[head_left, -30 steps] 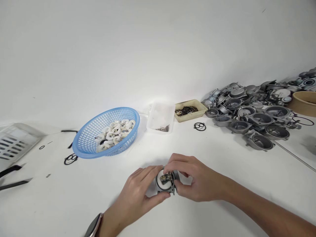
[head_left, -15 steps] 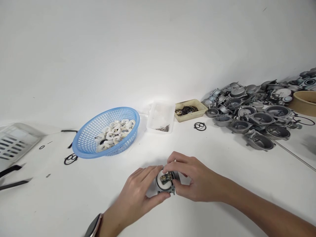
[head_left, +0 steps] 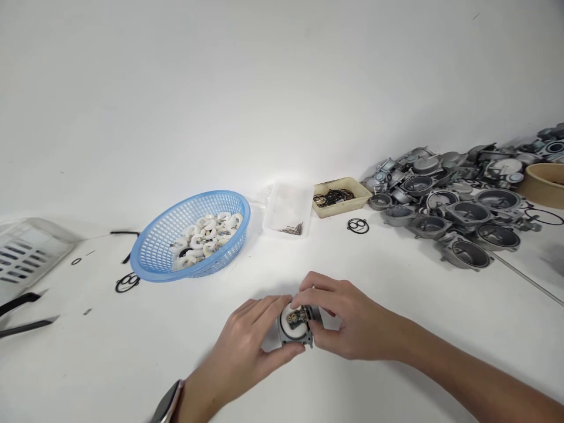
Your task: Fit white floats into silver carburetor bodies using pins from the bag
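Observation:
Near the front middle of the table lies a small grey metal housing [head_left: 285, 338], with a white curved part [head_left: 301, 331] and brass-coloured fittings inside its round opening. My left hand [head_left: 251, 338] grips the housing from the left, fingers along the top edge and thumb at the lower edge. From the right, my right hand [head_left: 341, 317] has its index finger and thumb on the brass fittings' side of the housing. Whatever small piece may be between those two fingertips is too small to make out.
A blue basket [head_left: 152, 273] holds white curved parts. Behind the hands stand a clear tray [head_left: 288, 205] with small pins and a cream tray [head_left: 346, 207] with black rings. Grey metal housings [head_left: 469, 212] are piled right; a white crate [head_left: 30, 252] stands left.

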`<action>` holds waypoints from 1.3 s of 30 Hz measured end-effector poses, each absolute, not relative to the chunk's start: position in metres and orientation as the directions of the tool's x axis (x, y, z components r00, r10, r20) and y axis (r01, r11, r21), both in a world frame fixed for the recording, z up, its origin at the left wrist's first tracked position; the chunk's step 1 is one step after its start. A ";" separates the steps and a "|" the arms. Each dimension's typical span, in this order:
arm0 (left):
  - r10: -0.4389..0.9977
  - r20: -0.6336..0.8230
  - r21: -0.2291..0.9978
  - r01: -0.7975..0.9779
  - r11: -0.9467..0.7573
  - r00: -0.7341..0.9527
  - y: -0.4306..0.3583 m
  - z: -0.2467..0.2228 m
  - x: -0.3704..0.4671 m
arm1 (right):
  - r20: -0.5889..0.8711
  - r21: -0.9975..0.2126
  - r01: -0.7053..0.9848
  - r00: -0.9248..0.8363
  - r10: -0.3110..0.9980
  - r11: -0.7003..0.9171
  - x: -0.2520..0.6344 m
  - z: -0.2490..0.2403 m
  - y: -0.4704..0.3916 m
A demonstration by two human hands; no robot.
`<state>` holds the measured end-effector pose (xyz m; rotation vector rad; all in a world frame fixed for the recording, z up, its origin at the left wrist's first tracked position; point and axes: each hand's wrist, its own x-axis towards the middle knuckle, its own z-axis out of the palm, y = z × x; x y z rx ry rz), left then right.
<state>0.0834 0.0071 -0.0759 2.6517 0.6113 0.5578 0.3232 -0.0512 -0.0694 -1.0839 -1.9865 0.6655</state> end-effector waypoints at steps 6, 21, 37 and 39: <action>0.481 0.299 0.430 0.333 -0.839 0.824 0.007 -0.076 0.084 | 0.378 -0.733 0.439 -0.372 0.848 0.520 0.323 -0.070 -0.051; 0.474 0.306 0.427 0.326 -0.843 0.826 0.006 -0.073 0.085 | 0.359 -0.754 0.420 -0.380 0.853 0.504 0.324 -0.067 -0.052; 0.464 0.309 0.409 0.325 -0.853 0.830 0.007 -0.072 0.085 | 0.347 -0.749 0.447 -0.365 0.864 0.489 0.324 -0.069 -0.053; 0.464 0.304 0.410 0.326 -0.852 0.832 0.007 -0.072 0.085 | 0.342 -0.749 0.452 -0.361 0.868 0.484 0.324 -0.070 -0.053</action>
